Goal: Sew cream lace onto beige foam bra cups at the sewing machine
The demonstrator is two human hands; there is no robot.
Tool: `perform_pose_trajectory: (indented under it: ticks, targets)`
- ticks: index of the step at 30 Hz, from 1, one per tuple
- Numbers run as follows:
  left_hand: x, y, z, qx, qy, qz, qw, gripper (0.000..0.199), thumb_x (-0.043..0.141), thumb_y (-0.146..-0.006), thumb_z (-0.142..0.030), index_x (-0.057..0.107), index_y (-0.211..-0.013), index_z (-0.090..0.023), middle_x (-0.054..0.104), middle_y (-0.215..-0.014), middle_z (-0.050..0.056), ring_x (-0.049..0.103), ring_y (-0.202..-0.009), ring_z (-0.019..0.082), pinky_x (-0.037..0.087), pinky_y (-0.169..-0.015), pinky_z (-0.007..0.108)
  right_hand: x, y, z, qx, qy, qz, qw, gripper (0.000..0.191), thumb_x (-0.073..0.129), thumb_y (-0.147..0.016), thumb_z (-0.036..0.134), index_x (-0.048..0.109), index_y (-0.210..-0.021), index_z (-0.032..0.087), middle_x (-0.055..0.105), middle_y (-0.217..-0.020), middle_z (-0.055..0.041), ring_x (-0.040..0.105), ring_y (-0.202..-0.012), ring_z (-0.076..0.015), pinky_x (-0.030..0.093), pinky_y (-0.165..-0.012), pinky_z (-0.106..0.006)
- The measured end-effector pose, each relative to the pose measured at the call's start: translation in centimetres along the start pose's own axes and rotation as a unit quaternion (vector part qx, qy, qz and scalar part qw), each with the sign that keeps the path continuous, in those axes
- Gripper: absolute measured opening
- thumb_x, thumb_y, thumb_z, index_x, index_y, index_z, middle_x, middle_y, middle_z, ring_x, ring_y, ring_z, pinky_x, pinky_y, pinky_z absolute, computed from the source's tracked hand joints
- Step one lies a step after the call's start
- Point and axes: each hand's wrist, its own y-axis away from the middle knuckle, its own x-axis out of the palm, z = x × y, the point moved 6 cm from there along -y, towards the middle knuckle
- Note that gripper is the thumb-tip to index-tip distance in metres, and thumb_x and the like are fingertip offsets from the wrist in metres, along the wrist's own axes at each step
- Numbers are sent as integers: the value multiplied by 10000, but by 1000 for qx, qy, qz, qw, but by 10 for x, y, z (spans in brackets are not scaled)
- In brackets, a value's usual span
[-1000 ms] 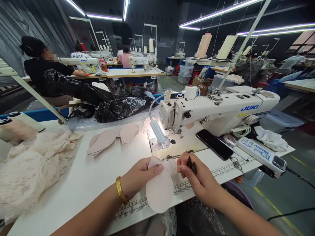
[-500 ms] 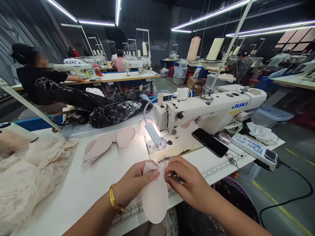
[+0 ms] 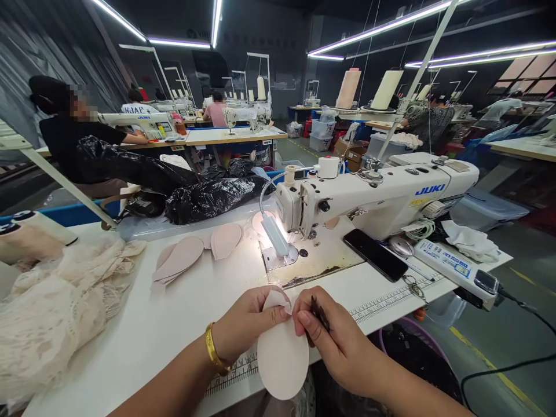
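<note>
In the lower middle of the frame, a pale oval pad is held over the near edge of the bench by the left hand, its grip clamped on the upper part of the pad with the thumb laid across the front. Just to the right, a small dark tool is held in the closed grip of the right hand; its thumb and forefinger are brought together by the pad's upper right edge, and whether anything is pinched between them cannot be told. Right of centre, a white sewing machine is seen, with a small lamp lit at its needle end. Flat pink pieces are laid left of centre, lace fabric is heaped at the lower left, and a black phone is placed at the right
</note>
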Motion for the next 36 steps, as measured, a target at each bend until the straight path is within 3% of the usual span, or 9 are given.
perform_pose_trajectory:
  ticks: [5,11,14,18,22,25,28,31,36]
  targets:
    - [0,-1,-2,15,-40,-9,999,507,822,-739,-599,598,-808,-150,593,-745,-7,549,-659,118,420,-594,232,-4,-1,-5,-91,151,24,984,123,405,-987,130,424,-932,238,488,-838,-8,442,-726,-175,383,-650,-299]
    - [1,1,-3,33,-89,-46,994,500,725,-812,-639,608,-861,-156,623,-778,21,587,-683,159,440,-592,261,-3,-1,-1,-43,120,20,992,148,378,-1038,186,414,-908,246,494,-816,12,464,-708,-157,392,-637,-276]
    - [-6,6,-8,22,-110,-68,991,512,743,-786,-646,606,-804,-154,601,-724,6,553,-641,141,415,-560,241,-7,0,-7,-58,161,19,985,119,410,-1006,158,423,-923,242,508,-832,-4,469,-720,-169,398,-639,-283]
    - [-25,11,-21,40,-72,-153,985,509,764,-765,-649,603,-766,-166,580,-655,-20,505,-569,110,396,-528,221,-29,3,-21,-40,202,-32,978,144,411,-996,156,423,-883,245,503,-773,3,462,-669,-173,380,-605,-287]
    - [-25,10,-22,50,-78,-173,981,502,743,-780,-663,640,-787,-171,604,-657,-7,527,-571,129,415,-520,234,-37,3,-26,52,95,-64,992,213,421,-1063,336,486,-885,237,550,-774,6,514,-682,-164,418,-637,-284]
    - [-15,7,-18,65,-108,-151,980,501,708,-814,-662,656,-794,-164,610,-689,8,517,-596,135,411,-525,238,-19,-1,-19,70,-34,-35,996,225,561,-1005,454,550,-1018,229,611,-918,-21,571,-826,-182,472,-732,-295]
    - [-12,8,-19,91,-123,-142,978,473,678,-851,-634,654,-791,-165,596,-750,17,514,-662,148,435,-583,256,0,-5,-20,97,-79,-34,992,204,621,-971,409,545,-939,222,567,-835,12,528,-775,-160,448,-683,-266]
    - [-18,13,-30,135,-192,-173,957,426,619,-915,-555,660,-726,-175,569,-789,25,527,-747,174,439,-674,284,5,-8,-25,122,-49,-60,990,193,555,-998,318,509,-839,218,511,-752,36,476,-704,-139,398,-635,-252]
    - [-21,23,-47,223,-340,-243,880,235,623,-932,-369,752,-791,-232,620,-860,44,571,-832,205,442,-755,306,2,-8,-22,97,7,-70,993,173,535,-991,270,503,-828,224,510,-750,38,462,-690,-138,371,-619,-252]
